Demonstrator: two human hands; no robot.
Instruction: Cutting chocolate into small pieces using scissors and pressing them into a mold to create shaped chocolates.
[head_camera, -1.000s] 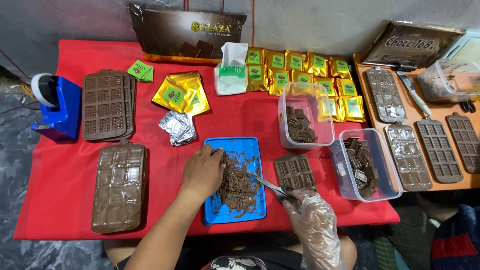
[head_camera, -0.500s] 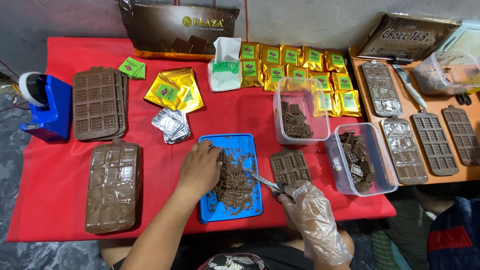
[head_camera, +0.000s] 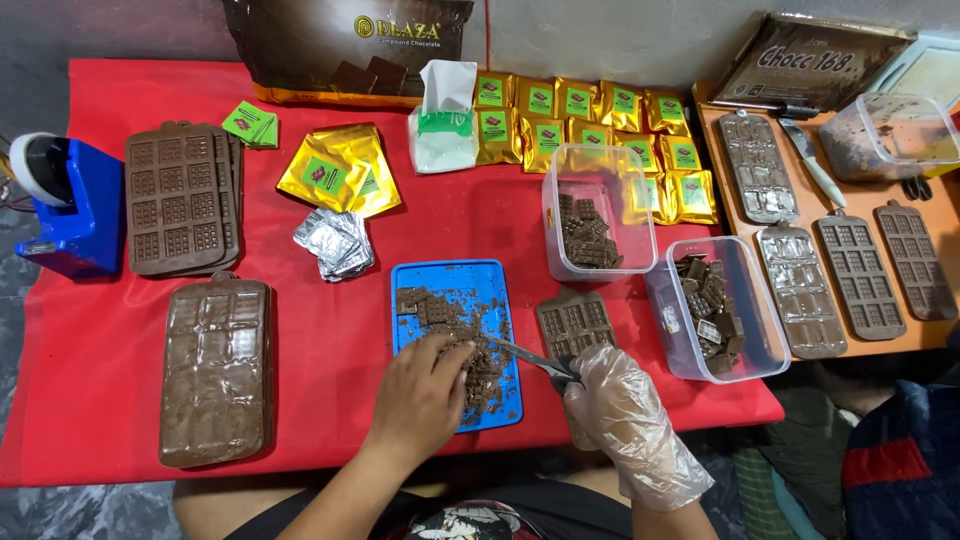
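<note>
A blue tray (head_camera: 408, 276) on the red tablecloth holds a heap of chocolate scraps (head_camera: 478, 352). My bare left hand (head_camera: 420, 390) rests on the near part of the heap, fingers bent onto the pieces. My right hand (head_camera: 622, 408), in a clear plastic glove, grips a knife (head_camera: 528, 356) whose blade points left into the scraps. A small brown chocolate mould (head_camera: 574, 322) lies just right of the tray, beside my right hand.
Two clear tubs with chocolate pieces (head_camera: 596, 222) (head_camera: 716, 306) stand to the right. Brown silicone moulds (head_camera: 182, 208) (head_camera: 216, 370) lie at the left, more moulds (head_camera: 858, 272) on an orange board. Gold packets (head_camera: 600, 130), foil wrappers (head_camera: 336, 242), a blue tape dispenser (head_camera: 66, 204).
My left hand has slid down from the tray's upper left onto the near part of the scrap heap. The gloved right hand and knife have stayed roughly in place.
</note>
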